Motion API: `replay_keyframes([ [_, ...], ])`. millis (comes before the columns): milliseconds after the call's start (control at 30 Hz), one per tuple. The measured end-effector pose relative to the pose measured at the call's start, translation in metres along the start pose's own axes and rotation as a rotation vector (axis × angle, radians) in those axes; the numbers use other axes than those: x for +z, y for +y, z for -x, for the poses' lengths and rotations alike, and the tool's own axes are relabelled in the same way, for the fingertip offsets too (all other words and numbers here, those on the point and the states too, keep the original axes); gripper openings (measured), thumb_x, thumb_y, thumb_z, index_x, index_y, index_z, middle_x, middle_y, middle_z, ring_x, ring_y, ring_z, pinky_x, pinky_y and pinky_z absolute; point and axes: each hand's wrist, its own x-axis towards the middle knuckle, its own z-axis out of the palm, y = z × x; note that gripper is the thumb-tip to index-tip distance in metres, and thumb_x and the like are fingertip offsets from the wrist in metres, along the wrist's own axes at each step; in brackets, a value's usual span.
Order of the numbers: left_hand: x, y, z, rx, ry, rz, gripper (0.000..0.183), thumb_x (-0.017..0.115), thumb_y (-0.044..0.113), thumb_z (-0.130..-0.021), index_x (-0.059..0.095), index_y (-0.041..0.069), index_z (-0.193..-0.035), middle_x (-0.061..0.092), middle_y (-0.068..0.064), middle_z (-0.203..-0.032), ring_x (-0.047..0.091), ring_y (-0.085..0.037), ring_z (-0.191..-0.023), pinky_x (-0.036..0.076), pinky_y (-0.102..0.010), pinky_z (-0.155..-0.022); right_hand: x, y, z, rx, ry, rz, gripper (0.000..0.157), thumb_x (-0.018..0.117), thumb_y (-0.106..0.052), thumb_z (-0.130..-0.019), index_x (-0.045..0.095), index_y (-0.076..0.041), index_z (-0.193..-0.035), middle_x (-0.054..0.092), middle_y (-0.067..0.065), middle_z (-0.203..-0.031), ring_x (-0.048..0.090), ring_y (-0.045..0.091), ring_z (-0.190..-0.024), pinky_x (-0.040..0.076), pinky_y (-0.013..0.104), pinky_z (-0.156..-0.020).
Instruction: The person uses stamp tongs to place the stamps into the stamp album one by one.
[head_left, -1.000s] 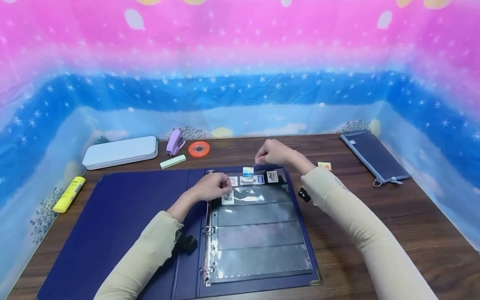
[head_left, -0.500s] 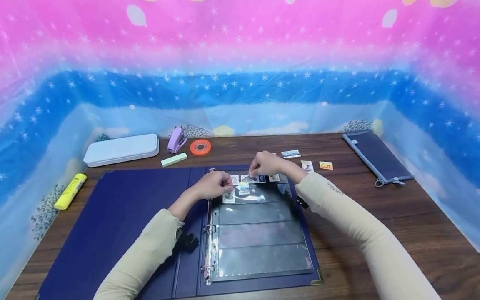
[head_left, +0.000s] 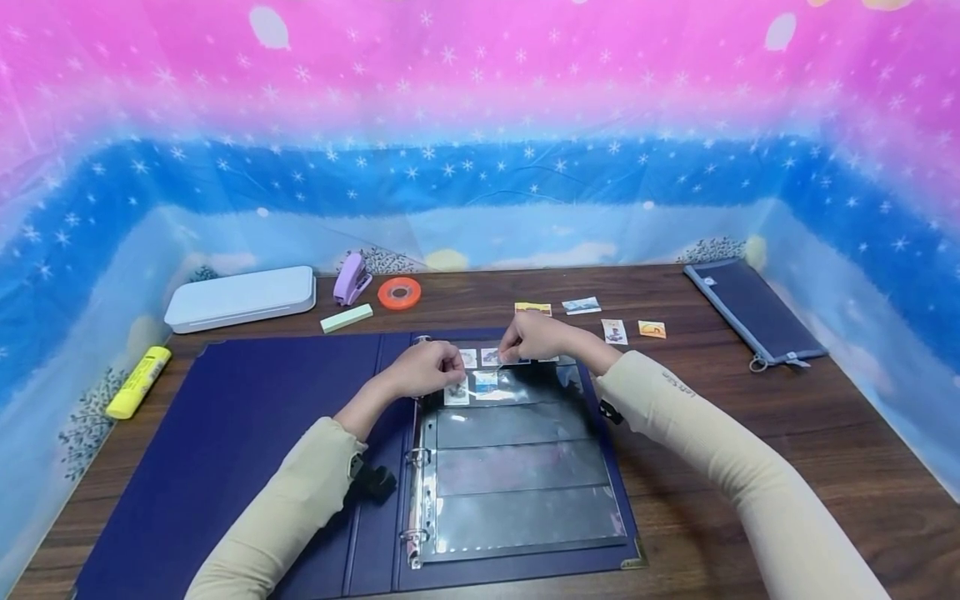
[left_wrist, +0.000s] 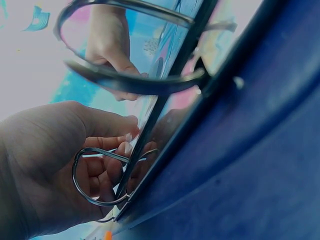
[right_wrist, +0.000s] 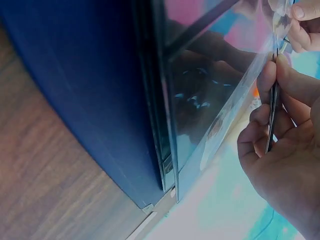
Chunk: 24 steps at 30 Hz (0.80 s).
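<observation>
A ring-bound stamp album (head_left: 517, 467) lies open, its black page of clear pocket strips on the right side. My left hand (head_left: 425, 371) is near the rings, thumb and fingertips pinching the clear film of a pocket beside a pale stamp (head_left: 456, 394). My right hand (head_left: 538, 335) holds slim metal tweezers (right_wrist: 272, 112) between thumb and fingers. Their tips come down close to a blue-and-white stamp (head_left: 486, 382), which lies in line with the pale one. Above, more stamps sit in the top row, partly covered by my right hand, including a small stamp (head_left: 491, 357).
Loose stamps lie behind the album: a yellow one (head_left: 533, 308), a bluish one (head_left: 581, 305), and others. Farther back are a white case (head_left: 240, 300), purple stapler (head_left: 352, 280), orange tape roll (head_left: 399, 292) and green eraser-like block (head_left: 347, 318). A dark zip pouch (head_left: 753, 312) lies right, a yellow tube (head_left: 139, 382) left.
The blue-and-white stamp, carried by the tweezers above the top row, has come down to the row beside the pale stamp. My right hand moved toward me; my left hand stayed in place.
</observation>
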Motion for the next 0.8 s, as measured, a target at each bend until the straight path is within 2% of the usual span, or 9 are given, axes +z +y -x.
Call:
replay_keyframes([
  [333, 0.0008, -0.0030, -0.0017, 0.004, 0.005, -0.012, 0.010, 0.061, 0.015, -0.088, 0.064, 0.009, -0.081, 0.057, 0.000, -0.068, 0.045, -0.009, -0.058, 0.037, -0.023, -0.060, 0.0009, -0.0008, -0.0032, -0.056, -0.015, -0.010, 0.014, 0.064, -0.015, -0.088, 0.076, -0.009, -0.091, 0.074, 0.007, -0.084, 0.060, 0.012, -0.063, 0.040, 0.019, -0.059],
  [600, 0.0004, -0.0023, -0.0012, -0.004, 0.002, -0.009, 0.010, 0.061, 0.016, -0.088, 0.064, 0.009, -0.081, 0.057, 0.000, -0.068, 0.046, -0.009, -0.058, 0.038, -0.023, -0.060, 0.0025, -0.0012, -0.0027, -0.041, -0.019, -0.013, 0.013, 0.064, -0.015, -0.088, 0.076, -0.009, -0.091, 0.074, 0.007, -0.083, 0.060, 0.006, -0.064, 0.039, 0.020, -0.059],
  [800, 0.0011, -0.0024, -0.0012, -0.003, 0.003, -0.003, 0.010, 0.060, 0.015, -0.088, 0.063, 0.009, -0.081, 0.056, 0.000, -0.067, 0.045, -0.010, -0.057, 0.038, -0.023, -0.060, 0.0018, -0.0003, 0.0004, -0.054, -0.017, -0.025, 0.015, 0.063, -0.015, -0.088, 0.075, -0.008, -0.093, 0.074, 0.008, -0.085, 0.063, 0.010, -0.067, 0.040, 0.020, -0.060],
])
